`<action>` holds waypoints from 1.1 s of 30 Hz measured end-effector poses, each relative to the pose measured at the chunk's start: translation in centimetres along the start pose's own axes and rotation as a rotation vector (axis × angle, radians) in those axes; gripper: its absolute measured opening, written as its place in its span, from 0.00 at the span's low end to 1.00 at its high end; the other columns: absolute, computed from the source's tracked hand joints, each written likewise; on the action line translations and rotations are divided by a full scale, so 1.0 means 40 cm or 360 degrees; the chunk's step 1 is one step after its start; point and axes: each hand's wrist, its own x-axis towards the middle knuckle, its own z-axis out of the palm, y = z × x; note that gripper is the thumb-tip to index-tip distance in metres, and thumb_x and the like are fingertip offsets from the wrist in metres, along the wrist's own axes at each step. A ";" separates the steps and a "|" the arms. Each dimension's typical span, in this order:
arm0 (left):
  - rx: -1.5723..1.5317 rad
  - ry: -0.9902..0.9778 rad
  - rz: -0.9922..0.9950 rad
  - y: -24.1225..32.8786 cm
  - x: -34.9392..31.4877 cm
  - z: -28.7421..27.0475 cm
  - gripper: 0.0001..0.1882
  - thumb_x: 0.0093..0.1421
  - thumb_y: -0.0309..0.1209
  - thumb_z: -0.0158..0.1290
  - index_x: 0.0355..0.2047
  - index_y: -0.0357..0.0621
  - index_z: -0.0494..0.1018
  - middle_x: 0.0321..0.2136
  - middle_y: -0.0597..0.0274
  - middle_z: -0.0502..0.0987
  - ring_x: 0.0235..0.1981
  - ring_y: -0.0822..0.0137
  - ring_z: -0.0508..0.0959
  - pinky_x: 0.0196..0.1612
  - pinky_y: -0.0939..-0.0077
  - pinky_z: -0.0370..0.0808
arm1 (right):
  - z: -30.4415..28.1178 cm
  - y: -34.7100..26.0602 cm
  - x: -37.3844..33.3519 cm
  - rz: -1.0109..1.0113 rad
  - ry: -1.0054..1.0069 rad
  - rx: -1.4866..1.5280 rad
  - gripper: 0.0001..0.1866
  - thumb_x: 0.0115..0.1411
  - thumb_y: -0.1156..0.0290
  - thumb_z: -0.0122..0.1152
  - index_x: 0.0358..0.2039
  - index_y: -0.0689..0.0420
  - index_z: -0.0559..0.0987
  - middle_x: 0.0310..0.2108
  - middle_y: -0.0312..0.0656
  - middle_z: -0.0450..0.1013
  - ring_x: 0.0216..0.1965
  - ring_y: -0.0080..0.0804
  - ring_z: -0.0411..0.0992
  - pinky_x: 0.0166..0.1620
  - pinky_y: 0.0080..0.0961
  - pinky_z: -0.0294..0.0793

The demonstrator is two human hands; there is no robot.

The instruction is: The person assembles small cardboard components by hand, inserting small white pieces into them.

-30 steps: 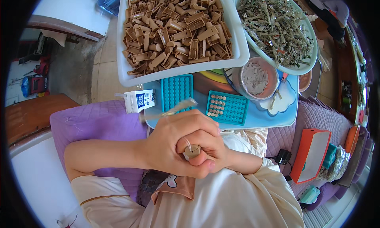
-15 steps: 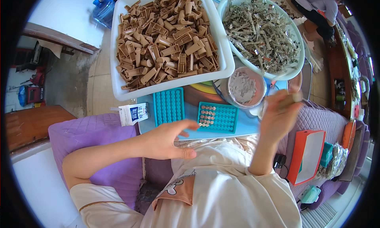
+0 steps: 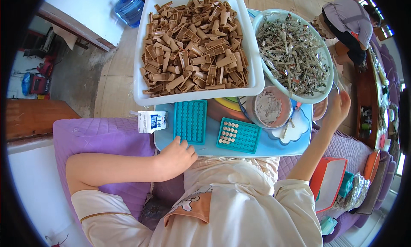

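- L hand (image 3: 175, 157) is resting at the near edge of the blue table (image 3: 265, 146), fingers curled and loosely closed, tips touching the bottom of the empty teal grid tray (image 3: 191, 121); nothing seen in its grip, palm side hidden.
- R hand (image 3: 338, 110) is hanging raised at the far right, by the rim of the pale bowl (image 3: 319, 99) w/ grey-green bits; fingers are pinching a thin clear strip (image 3: 336, 80), hard to make out against the bowl.
- Hands are sitting well apart.
- 2nd teal grid tray (image 3: 239, 135) is lying btwn the hands, just right of the empty one; a few left-side holes are holding round pale plugs, the rest open.
- Small round tub (image 3: 269, 107) of pale scraps is standing behind that tray, partly tucked under the bowl.
- White tub (image 3: 141, 75) of brown pieces is overhanging the table's back, hiding it.
- Small white carton (image 3: 151, 121) is sitting at the table's left edge.
- Another person (image 3: 349, 17), top right, is blurred and cut off by the rim.
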 end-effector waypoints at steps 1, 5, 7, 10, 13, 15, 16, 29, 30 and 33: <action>0.0154 0.0080 -0.0036 -0.006 -0.001 -0.009 0.13 0.45 0.30 0.48 0.33 0.40 0.68 0.31 0.56 0.70 0.35 0.61 0.70 0.41 0.64 0.64 | 0.056 -0.095 -0.037 -0.0030 -0.0242 -0.0144 0.14 0.51 0.77 0.52 0.40 0.61 0.69 0.36 0.37 0.68 0.36 0.22 0.66 0.38 0.17 0.65; 0.0307 0.0018 -0.0162 -0.028 -0.004 -0.028 0.17 0.45 0.29 0.48 0.37 0.39 0.66 0.37 0.57 0.69 0.37 0.61 0.69 0.45 0.63 0.62 | 0.297 -0.338 -0.230 -0.0166 -0.1510 -0.0254 0.13 0.48 0.76 0.55 0.37 0.58 0.71 0.32 0.39 0.71 0.31 0.26 0.70 0.34 0.21 0.69; 0.0310 0.0080 -0.0141 -0.036 -0.002 -0.033 0.16 0.45 0.29 0.47 0.37 0.39 0.67 0.37 0.57 0.69 0.37 0.61 0.69 0.45 0.64 0.63 | 0.390 -0.326 -0.303 -0.0509 -0.1737 -0.0201 0.16 0.46 0.72 0.57 0.38 0.58 0.69 0.32 0.45 0.70 0.29 0.36 0.71 0.32 0.29 0.69; 0.0300 0.0154 -0.0086 -0.045 0.009 -0.046 0.16 0.45 0.29 0.48 0.36 0.39 0.67 0.36 0.57 0.70 0.37 0.62 0.69 0.44 0.66 0.63 | 0.461 -0.313 -0.358 -0.0719 -0.1815 -0.0654 0.16 0.44 0.72 0.57 0.35 0.59 0.67 0.29 0.49 0.69 0.31 0.46 0.68 0.33 0.36 0.67; 0.0174 0.0251 -0.0008 -0.050 0.015 -0.064 0.16 0.44 0.30 0.49 0.35 0.40 0.67 0.33 0.58 0.70 0.34 0.63 0.70 0.41 0.69 0.65 | 0.467 -0.289 -0.371 -0.0686 -0.1806 -0.0682 0.14 0.44 0.73 0.57 0.33 0.59 0.68 0.27 0.49 0.68 0.30 0.45 0.68 0.33 0.35 0.68; 0.0068 0.0331 0.0042 -0.049 0.017 -0.095 0.15 0.44 0.29 0.50 0.35 0.40 0.66 0.30 0.59 0.70 0.32 0.64 0.71 0.39 0.70 0.67 | 0.453 -0.283 -0.368 -0.0654 -0.1740 -0.0604 0.12 0.44 0.75 0.56 0.32 0.60 0.68 0.27 0.48 0.68 0.30 0.45 0.68 0.33 0.34 0.68; -0.0378 0.0468 -0.0062 -0.045 0.020 -0.118 0.18 0.46 0.30 0.50 0.39 0.40 0.64 0.32 0.57 0.70 0.32 0.62 0.72 0.37 0.70 0.68 | 0.438 -0.286 -0.362 -0.0599 -0.1529 -0.0346 0.11 0.45 0.76 0.56 0.32 0.60 0.69 0.26 0.48 0.68 0.28 0.43 0.69 0.32 0.32 0.68; -0.2360 0.1226 -0.0431 -0.064 0.036 -0.136 0.18 0.57 0.38 0.45 0.43 0.37 0.64 0.34 0.64 0.70 0.34 0.77 0.69 0.37 0.82 0.67 | 0.243 -0.390 -0.517 0.1363 -0.1684 0.1146 0.05 0.54 0.75 0.51 0.25 0.61 0.65 0.21 0.33 0.66 0.21 0.14 0.64 0.24 0.10 0.62; -0.2461 0.1230 -0.0461 -0.061 0.037 -0.138 0.18 0.58 0.38 0.44 0.43 0.38 0.64 0.34 0.64 0.70 0.34 0.77 0.69 0.38 0.82 0.67 | 0.245 -0.382 -0.516 0.1402 -0.1768 0.1131 0.06 0.54 0.74 0.51 0.25 0.61 0.65 0.21 0.33 0.66 0.21 0.15 0.64 0.24 0.11 0.62; -0.2647 0.1245 -0.0474 -0.062 0.043 -0.146 0.18 0.58 0.38 0.44 0.43 0.38 0.63 0.33 0.65 0.70 0.35 0.77 0.68 0.39 0.81 0.66 | 0.248 -0.379 -0.497 0.1449 -0.1938 0.1008 0.06 0.55 0.72 0.49 0.25 0.61 0.66 0.20 0.34 0.67 0.21 0.16 0.65 0.24 0.13 0.64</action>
